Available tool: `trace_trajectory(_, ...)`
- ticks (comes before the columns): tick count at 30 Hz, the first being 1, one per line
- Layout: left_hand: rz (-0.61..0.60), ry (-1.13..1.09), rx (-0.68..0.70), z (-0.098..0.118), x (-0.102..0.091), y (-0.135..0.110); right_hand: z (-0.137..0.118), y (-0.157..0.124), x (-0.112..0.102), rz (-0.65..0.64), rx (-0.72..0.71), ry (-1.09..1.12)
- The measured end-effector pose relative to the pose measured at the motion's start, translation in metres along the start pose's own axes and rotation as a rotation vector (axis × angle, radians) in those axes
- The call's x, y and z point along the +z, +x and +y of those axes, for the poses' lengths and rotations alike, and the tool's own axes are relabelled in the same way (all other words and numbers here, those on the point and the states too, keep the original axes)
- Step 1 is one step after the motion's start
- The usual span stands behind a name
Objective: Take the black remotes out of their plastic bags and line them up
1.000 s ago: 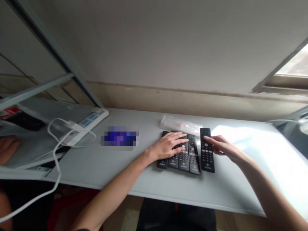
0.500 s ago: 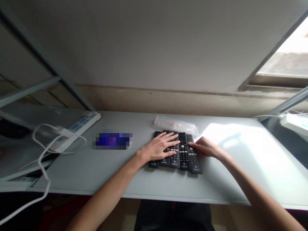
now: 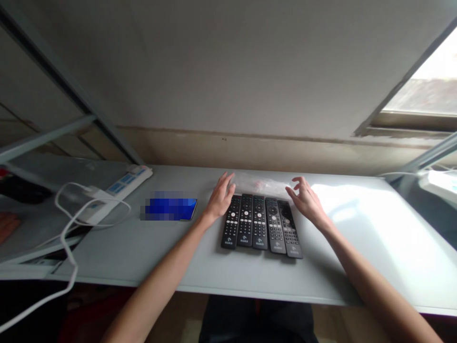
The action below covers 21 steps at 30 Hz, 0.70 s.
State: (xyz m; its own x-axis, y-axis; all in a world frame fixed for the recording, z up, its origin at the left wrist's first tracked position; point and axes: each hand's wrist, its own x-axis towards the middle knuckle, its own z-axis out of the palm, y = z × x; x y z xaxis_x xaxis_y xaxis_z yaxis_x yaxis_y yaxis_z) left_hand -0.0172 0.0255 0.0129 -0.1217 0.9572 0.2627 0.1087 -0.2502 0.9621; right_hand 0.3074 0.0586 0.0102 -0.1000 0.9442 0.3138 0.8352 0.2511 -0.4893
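Several black remote controls (image 3: 259, 224) lie side by side on the grey table (image 3: 207, 267), the two at the right slightly slanted. Behind their far ends is a clear plastic bag (image 3: 260, 183), laid flat. At the bag's left end, my left hand (image 3: 222, 196) has its fingers apart and holds nothing. My right hand (image 3: 304, 197) is by the bag's right end, near the top of the rightmost remote, fingers curved and apart with nothing in them. Whether either hand touches the bag, I cannot tell.
A phone-like device with a blurred blue screen (image 3: 169, 209) lies to the left. Beyond it are a white power strip (image 3: 124, 186) and a looping white cable (image 3: 67, 238). Another person's hand (image 3: 7, 225) shows at the far left edge. A wall closes off the back.
My left hand has lifted off the remotes and moved forward to the bag's left end. My right hand has let go of the rightmost remote and moved forward to the bag's right end.
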Motion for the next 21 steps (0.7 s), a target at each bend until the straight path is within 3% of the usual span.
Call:
trace_trajectory(5, 0.008, -0.076, -0.097, -0.016, -0.004, 0.006, 0.008, -0.001, 0.016, 0.051, 0.03, 0.027)
trace_trajectory(13, -0.024, 0.265, 0.108, -0.033, -0.005, 0.003, 0.019, -0.004, 0.023, 0.083, 0.147, 0.475)
trace_trajectory(21, 0.026, 0.298, 0.111, -0.05, -0.008, 0.009, 0.009, -0.006, 0.012, 0.065, 0.182, 0.626)
